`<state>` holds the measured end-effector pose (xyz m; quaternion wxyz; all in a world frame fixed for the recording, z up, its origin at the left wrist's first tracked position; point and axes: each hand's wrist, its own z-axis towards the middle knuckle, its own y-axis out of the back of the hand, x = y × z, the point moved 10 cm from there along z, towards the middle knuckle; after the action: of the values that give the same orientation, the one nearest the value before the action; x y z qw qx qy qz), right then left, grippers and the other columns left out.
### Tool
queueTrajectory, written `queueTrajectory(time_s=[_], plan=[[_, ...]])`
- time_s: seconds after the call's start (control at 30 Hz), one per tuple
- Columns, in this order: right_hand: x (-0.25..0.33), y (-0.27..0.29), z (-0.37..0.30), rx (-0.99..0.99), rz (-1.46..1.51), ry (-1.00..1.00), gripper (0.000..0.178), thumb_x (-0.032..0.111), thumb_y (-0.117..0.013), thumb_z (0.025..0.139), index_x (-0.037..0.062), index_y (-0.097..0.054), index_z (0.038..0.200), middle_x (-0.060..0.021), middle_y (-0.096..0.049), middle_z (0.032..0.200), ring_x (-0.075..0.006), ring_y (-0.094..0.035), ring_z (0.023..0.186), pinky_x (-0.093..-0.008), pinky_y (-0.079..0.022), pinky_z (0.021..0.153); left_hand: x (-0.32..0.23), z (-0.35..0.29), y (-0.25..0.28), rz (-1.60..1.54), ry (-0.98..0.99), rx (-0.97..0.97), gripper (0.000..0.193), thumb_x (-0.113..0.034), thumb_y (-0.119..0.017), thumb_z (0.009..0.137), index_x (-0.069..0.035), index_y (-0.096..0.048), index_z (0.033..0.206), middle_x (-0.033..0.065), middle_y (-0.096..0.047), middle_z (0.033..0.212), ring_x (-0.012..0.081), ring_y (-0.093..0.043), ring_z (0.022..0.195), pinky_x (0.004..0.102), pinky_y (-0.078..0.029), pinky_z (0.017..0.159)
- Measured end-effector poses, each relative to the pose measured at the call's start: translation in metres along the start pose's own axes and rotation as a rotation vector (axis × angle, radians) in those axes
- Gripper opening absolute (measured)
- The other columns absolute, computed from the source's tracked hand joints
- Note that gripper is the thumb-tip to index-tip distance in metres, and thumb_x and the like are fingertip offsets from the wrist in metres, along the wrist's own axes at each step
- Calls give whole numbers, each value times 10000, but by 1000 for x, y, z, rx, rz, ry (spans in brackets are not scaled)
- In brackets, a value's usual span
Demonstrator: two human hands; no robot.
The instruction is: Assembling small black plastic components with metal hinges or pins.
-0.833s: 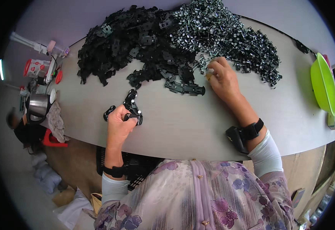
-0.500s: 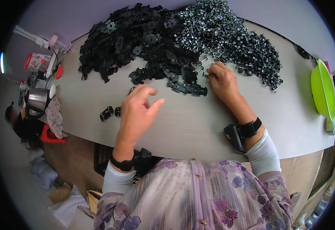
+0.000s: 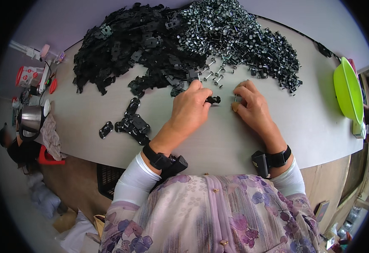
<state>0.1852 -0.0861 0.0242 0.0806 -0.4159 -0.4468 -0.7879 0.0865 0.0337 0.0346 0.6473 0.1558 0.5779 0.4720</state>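
L hand (image 3: 190, 107): fingers closed round a small black plastic clip (image 3: 213, 100), mid-desk, just below the heaps.
R hand (image 3: 252, 105): fingers curled, pinching a small pin-like piece at the tips; too small to tell exactly what. Near L hand, not touching.
Step (judged): joining pin to clip, one at a time; parts held apart, not yet mated.
Next move needs: line pin tip w/ clip hole, steady both hands, press in.
Desk (image 3: 311, 126): grey, rounded near edge.
Black clip heap (image 3: 129, 46): far-left of desk, largest.
Steel pin heap (image 3: 239, 38): far-right, touching black heap.
Green bowl (image 3: 348, 90): right edge, tilted.
Done-looking pile (image 3: 129, 124): black pieces, left of L hand toward near edge.
Kettle (image 3: 31, 120): steel, off left edge.
Red-white container (image 3: 29, 76): off far-left corner, label unreadable.
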Motion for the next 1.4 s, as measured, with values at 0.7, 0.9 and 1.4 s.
queueTrajectory(time_s=[0.7,0.9,1.4], plan=[[59,4,-17,33,169,396,248,-42,-722,640,41,-616,848,-99,-602,962,-272,-600,859,-351,-502,715,21,-33,-64,-1451,695,449,124,-81,-733,815,-19,-664,898,20,-644,746,76,-560,548,189,-403,480],[65,4,-20,64,189,399,189,-64,-715,635,34,-611,759,-95,-602,928,-253,-606,800,-334,-510,649,16,-34,-63,-1602,671,484,96,-93,-723,838,-24,-677,887,16,-641,778,62,-520,561,185,-404,503],[-34,35,7,-142,-19,-126,172,11,-694,740,12,-614,891,-78,-583,862,-217,-608,837,-331,-485,691,17,-32,-71,-1339,612,510,144,-103,-666,882,17,-637,956,67,-657,789,161,-681,657,249,-542,530]])
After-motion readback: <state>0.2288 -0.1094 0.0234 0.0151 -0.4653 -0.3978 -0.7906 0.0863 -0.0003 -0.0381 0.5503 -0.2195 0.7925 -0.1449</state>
